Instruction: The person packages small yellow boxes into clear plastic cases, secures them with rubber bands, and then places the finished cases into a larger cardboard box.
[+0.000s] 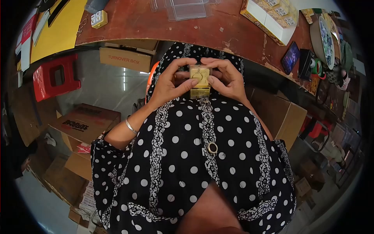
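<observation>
Both hands hold a small yellow box in clear plastic packaging (201,79) in front of the body.
In the head view, the right hand (170,82) and the left hand (229,81) are partly curled around the box from either side, each thumb on its near face and the other fingers bent around its sides and top edge. The box sits between the two thumbs, above a black garment with white polka dots (187,156). A silver metal bracelet (131,125) circles the wrist behind the right fingers. Beyond the fingertips lies a worn red-brown table (136,19) with clear plastic trays (189,11). A yellow cube-shaped item with white parts (99,19) is beyond and left of the right fingers; an open carton of yellow packs (269,21) and a dark phone with a lit screen (291,57) are right of the left fingers.
</observation>
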A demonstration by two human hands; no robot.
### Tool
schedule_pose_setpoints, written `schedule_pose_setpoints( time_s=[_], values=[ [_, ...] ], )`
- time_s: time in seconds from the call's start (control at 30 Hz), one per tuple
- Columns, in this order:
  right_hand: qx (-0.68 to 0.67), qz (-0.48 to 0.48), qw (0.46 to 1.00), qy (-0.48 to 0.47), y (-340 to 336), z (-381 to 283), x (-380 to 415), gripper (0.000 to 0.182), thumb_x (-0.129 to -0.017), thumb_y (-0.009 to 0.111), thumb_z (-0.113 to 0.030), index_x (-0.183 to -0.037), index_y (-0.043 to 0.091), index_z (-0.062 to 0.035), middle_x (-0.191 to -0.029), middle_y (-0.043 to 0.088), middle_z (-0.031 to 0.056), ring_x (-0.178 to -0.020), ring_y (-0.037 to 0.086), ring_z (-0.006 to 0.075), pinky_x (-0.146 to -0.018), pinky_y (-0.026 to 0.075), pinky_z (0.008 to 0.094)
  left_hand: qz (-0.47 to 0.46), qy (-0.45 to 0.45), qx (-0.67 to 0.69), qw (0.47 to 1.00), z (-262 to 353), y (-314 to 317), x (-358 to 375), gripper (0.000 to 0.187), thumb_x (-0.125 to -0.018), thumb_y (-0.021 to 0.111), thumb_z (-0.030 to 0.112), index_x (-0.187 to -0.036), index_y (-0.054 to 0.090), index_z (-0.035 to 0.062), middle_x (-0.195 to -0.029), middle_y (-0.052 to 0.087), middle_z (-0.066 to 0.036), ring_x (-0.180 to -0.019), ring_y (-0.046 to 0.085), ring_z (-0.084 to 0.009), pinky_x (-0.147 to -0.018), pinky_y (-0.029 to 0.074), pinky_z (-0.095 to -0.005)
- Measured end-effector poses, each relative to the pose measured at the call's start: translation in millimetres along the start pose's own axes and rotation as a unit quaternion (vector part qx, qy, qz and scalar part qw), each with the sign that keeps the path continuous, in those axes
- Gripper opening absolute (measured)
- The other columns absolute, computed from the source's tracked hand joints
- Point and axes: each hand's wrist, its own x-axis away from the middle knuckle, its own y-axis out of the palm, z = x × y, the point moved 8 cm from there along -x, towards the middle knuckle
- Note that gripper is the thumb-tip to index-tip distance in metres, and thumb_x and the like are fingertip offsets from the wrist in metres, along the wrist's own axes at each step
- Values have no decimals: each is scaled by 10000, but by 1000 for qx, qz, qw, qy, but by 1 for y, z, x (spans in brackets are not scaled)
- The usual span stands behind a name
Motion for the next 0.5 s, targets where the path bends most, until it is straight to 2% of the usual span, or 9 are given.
schedule_pose_setpoints(
  time_s=[0.07, 0.2, 0.3, 0.37, 0.4, 0.47, 0.5],
  values=[
    [-40, 28, 999, 17, -3, 1, -1, 351, -938, 623, 34, -1275, 526, 13, -1385, 531, 174, -1308, 528, 237, -1095, 467, 392, 45, 7, 72, 996, 4, -4, 0, 500, -925, 696, -2, -1383, 501, 48, -1461, 460, -131, -1194, 605, -222, -989, 526, -336],
    [-48, 36, 998, 12, -4, -1, -1, 352, -938, 620, 38, -1276, 524, 13, -1376, 536, 174, -1293, 539, 230, -1093, 468, 384, 33, 8, 65, 997, -2, -2, -2, 508, -921, 729, 54, -1382, 517, 65, -1425, 463, -105, -1149, 647, -206, -921, 556, -303],
    [-58, 52, 997, 13, -8, 0, 0, 332, -941, 619, 36, -1263, 542, 10, -1379, 536, 169, -1279, 549, 224, -1087, 471, 379, 35, 39, 37, 998, 3, -1, -3, 479, -923, 714, 25, -1366, 533, 53, -1444, 462, -108, -1174, 627, -200, -946, 540, -301],
    [-53, 54, 997, 31, -8, 2, 2, 307, -939, 620, 31, -1241, 573, 2, -1381, 538, 156, -1267, 557, 218, -1079, 476, 373, 21, 16, 21, 999, 5, 2, -6, 468, -920, 707, 8, -1356, 542, 46, -1476, 441, -110, -1216, 599, -207, -984, 519, -314],
    [-39, 61, 997, 22, -9, -1, 2, 297, -933, 627, 21, -1227, 595, -6, -1366, 545, 139, -1262, 556, 207, -1067, 484, 363, 14, 0, 73, 997, -3, 1, -5, 461, -915, 699, -10, -1348, 552, 45, -1489, 431, -114, -1238, 583, -222, -1021, 496, -333],
    [-29, 64, 997, 43, -12, -7, 4, 329, -914, 668, -8, -1236, 598, -6, -1335, 564, 109, -1241, 561, 183, -1042, 497, 351, 9, -5, 91, 996, -6, 0, -10, 452, -906, 698, -25, -1330, 559, 46, -1493, 433, -143, -1260, 566, -240, -1044, 483, -350],
    [-40, 62, 996, 57, -16, -15, 4, 356, -913, 670, 20, -1261, 605, -16, -1400, 531, 119, -1289, 531, 204, -1059, 479, 357, 24, -4, 98, 995, -1, 2, -12, 434, -900, 698, -32, -1307, 566, 44, -1494, 437, -160, -1274, 555, -245, -1056, 472, -356]
  ],
)
